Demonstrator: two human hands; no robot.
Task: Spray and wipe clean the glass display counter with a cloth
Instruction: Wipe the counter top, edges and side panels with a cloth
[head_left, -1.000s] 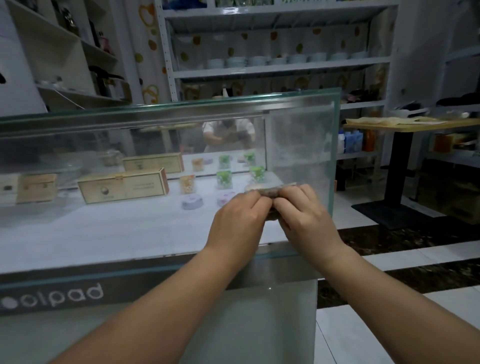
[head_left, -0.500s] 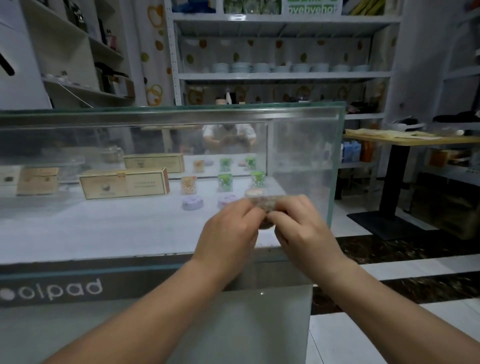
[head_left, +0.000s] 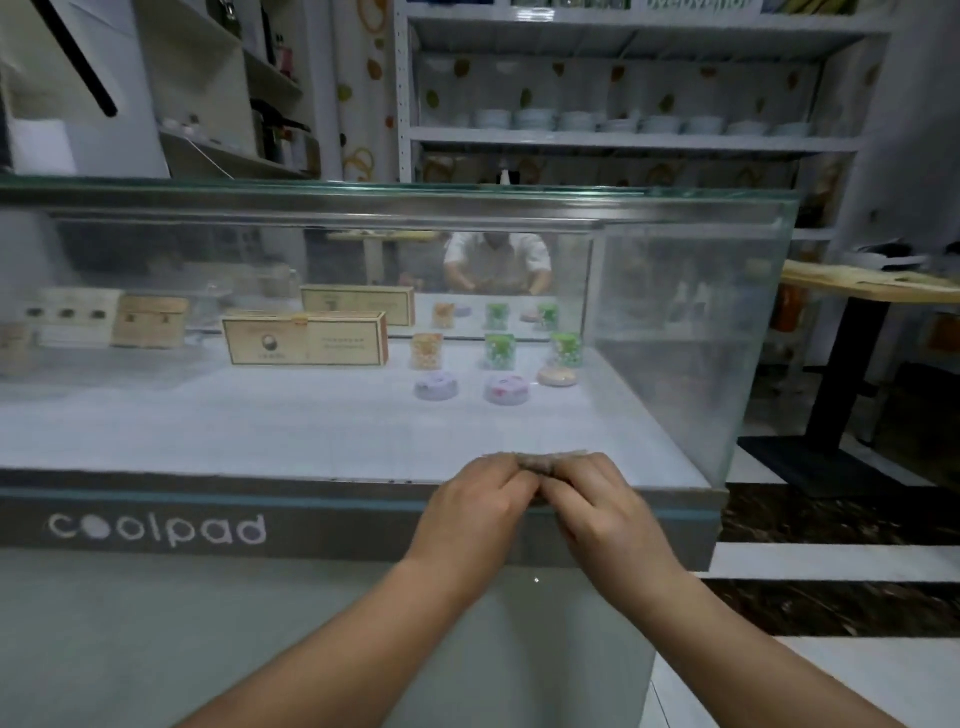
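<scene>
Glass display counter (head_left: 691, 312): the front pane runs from the top edge down to a grey band lettered "coolpad" (head_left: 156, 529). Its right corner edge stands near the hands, on their right. Beyond that corner lies open tiled floor (head_left: 831, 561), with a wooden table (head_left: 878, 285) on a black pedestal well back. The pane stretches wide to the left of the hands.

Cloth (head_left: 540, 461): small and bunched, at the pane's lower edge, apparently against the glass; contact not certain.

Left hand (head_left: 475, 514) and right hand (head_left: 608, 514): side by side, knuckles touching, fingers curled, both pinching the cloth. Forearms are extended and converging.
</scene>
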